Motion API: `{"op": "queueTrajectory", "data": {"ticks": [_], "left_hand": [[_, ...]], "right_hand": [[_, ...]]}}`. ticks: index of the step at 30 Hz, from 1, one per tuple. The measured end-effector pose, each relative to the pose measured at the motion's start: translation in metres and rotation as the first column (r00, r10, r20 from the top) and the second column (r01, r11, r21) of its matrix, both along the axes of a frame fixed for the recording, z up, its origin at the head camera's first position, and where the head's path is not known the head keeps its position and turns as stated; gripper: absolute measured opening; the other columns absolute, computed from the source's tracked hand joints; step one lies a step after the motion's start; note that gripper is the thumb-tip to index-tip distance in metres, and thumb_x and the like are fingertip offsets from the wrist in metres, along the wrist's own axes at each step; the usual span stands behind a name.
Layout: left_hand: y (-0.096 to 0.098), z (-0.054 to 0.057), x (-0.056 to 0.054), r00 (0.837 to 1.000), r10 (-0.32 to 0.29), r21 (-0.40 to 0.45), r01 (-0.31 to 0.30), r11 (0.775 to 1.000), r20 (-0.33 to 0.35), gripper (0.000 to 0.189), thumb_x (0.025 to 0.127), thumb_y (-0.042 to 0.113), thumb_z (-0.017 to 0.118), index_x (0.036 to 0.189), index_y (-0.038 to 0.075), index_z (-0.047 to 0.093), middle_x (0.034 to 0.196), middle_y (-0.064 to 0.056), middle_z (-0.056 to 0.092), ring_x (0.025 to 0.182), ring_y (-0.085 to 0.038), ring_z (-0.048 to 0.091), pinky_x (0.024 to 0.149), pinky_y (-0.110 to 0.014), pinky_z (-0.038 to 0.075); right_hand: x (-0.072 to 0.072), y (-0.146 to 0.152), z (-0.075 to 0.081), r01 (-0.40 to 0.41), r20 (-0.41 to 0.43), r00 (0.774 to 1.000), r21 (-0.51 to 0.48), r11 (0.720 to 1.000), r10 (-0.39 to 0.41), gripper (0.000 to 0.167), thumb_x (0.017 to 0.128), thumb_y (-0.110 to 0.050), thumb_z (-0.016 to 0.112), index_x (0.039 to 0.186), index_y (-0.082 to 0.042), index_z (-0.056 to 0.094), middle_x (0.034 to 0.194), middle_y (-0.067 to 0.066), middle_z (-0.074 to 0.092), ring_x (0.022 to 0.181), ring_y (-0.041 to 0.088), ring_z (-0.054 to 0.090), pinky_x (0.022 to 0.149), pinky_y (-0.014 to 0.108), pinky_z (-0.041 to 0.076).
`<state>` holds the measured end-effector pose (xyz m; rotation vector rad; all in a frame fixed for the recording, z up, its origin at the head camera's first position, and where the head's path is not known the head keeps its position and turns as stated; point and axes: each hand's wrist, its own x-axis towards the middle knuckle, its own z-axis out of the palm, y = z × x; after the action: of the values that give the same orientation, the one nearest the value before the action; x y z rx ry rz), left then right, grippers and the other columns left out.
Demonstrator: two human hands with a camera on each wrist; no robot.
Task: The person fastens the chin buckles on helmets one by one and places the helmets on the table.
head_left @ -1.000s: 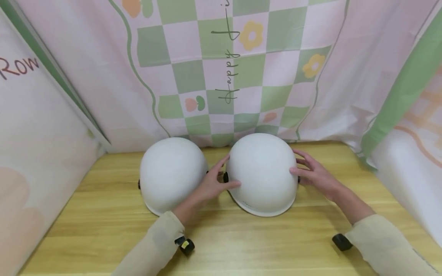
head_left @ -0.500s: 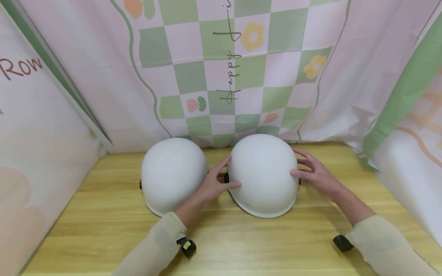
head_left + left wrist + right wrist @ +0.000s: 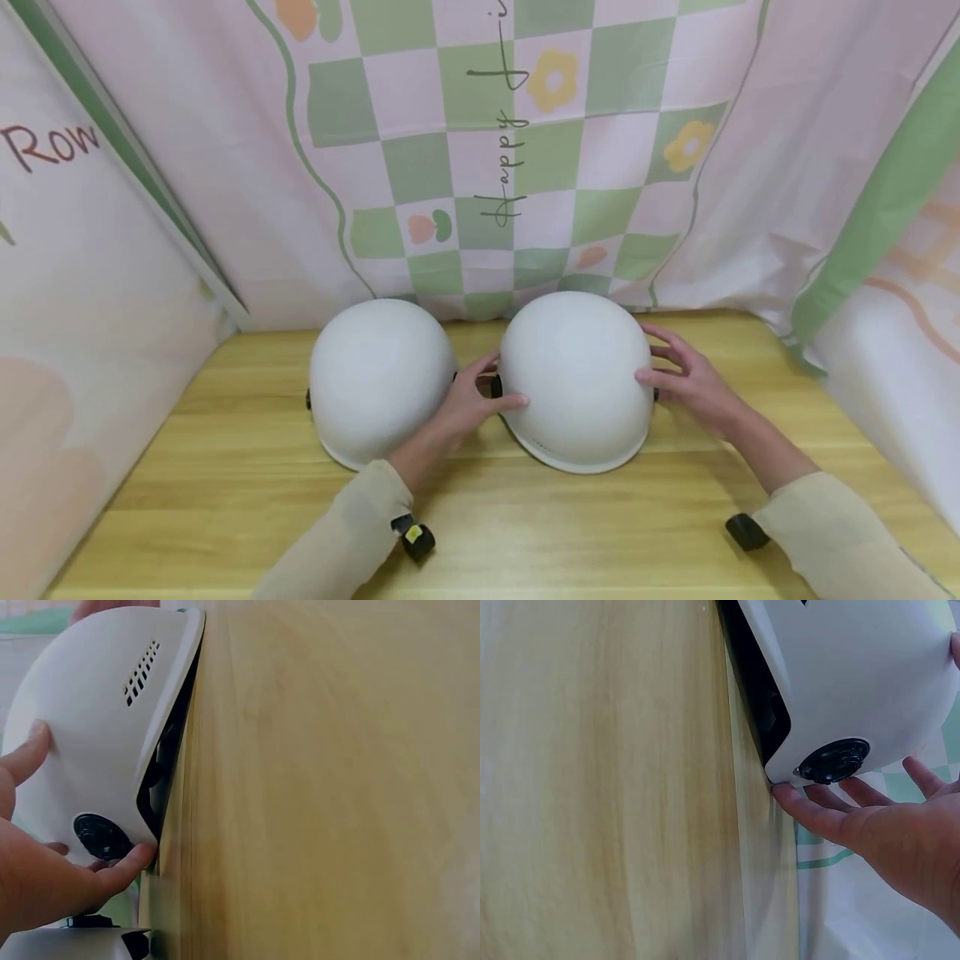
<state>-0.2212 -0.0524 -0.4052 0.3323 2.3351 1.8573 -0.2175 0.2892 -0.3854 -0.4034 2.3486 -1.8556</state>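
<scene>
Two white helmets stand side by side on the wooden table, domes up. My left hand [image 3: 468, 402] holds the near-left side of the right-hand helmet [image 3: 577, 379], its thumb on the shell. In the left wrist view a fingertip is at the rim, beside a round black side knob [image 3: 103, 836]. On the opposite side my right hand [image 3: 692, 383] holds the same helmet, with fingers spread around another black knob [image 3: 835, 760]. Small slotted vents [image 3: 141, 673] show in the shell. The left-hand helmet [image 3: 381, 379] lies just beyond my left forearm.
A curtain [image 3: 480, 167] with green checks and flowers hangs behind the table. More printed fabric [image 3: 97, 292] rises at the left, and white cloth [image 3: 892, 358] at the right. The wooden tabletop [image 3: 570, 533] extends in front of the helmets.
The whole head view has shifted slightly to the right. Both hands keep their places on the right-hand helmet, and neither helmet has visibly moved on the table.
</scene>
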Motion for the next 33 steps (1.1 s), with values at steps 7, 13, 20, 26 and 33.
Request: {"op": "queueTrajectory", "data": {"ticks": [7,13,20,26,33], "left_hand": [[0.005,0.000,-0.001,0.999,0.031,0.049,-0.030,0.998,-0.027,0.077,0.079,0.017,0.087,0.147,0.015,0.052,0.137,-0.010,0.051,0.119,-0.030,0.051,0.090,-0.041,0.049],[0.006,0.000,-0.001,0.998,0.051,0.069,-0.048,0.996,-0.045,0.078,0.078,0.017,0.088,0.147,0.014,0.051,0.136,-0.010,0.051,0.117,-0.031,0.052,0.088,-0.039,0.050],[0.010,0.001,0.001,0.992,0.114,0.080,-0.109,0.991,-0.051,0.080,0.074,0.017,0.091,0.145,0.014,0.054,0.142,-0.008,0.049,0.123,-0.030,0.049,0.093,-0.042,0.049],[0.011,0.005,0.003,0.981,0.139,0.103,-0.126,0.987,-0.139,0.077,0.073,0.015,0.091,0.142,0.012,0.058,0.137,-0.009,0.052,0.120,-0.030,0.050,0.093,-0.040,0.049],[0.010,0.009,0.007,0.974,0.144,0.094,-0.129,0.987,-0.175,0.075,0.074,0.017,0.091,0.142,0.013,0.058,0.138,-0.007,0.054,0.121,-0.028,0.049,0.098,-0.044,0.045]], "right_hand": [[0.000,0.004,-0.004,0.004,-0.007,1.000,-0.024,1.000,-0.004,0.067,0.101,-0.011,0.057,0.159,-0.020,0.024,0.151,0.030,0.024,0.110,0.008,0.056,0.083,0.034,0.055],[0.000,0.005,-0.006,-0.002,-0.019,1.000,-0.034,0.999,0.001,0.065,0.101,-0.011,0.056,0.158,-0.021,0.025,0.150,0.030,0.024,0.111,0.009,0.055,0.082,0.035,0.056],[0.001,0.003,-0.005,-0.030,-0.036,0.999,-0.052,0.998,0.028,0.067,0.101,-0.009,0.055,0.159,-0.023,0.024,0.151,0.033,0.021,0.110,0.008,0.056,0.082,0.034,0.056],[0.003,0.001,-0.003,-0.060,-0.039,0.998,-0.090,0.994,0.057,0.072,0.100,-0.004,0.055,0.159,-0.028,0.022,0.152,0.036,0.016,0.111,0.008,0.056,0.084,0.033,0.055],[0.008,-0.005,0.001,-0.043,-0.124,0.991,-0.011,0.999,0.041,0.076,0.097,-0.001,0.060,0.159,-0.026,0.023,0.150,0.026,0.025,0.117,0.013,0.052,0.083,0.029,0.054]]}}
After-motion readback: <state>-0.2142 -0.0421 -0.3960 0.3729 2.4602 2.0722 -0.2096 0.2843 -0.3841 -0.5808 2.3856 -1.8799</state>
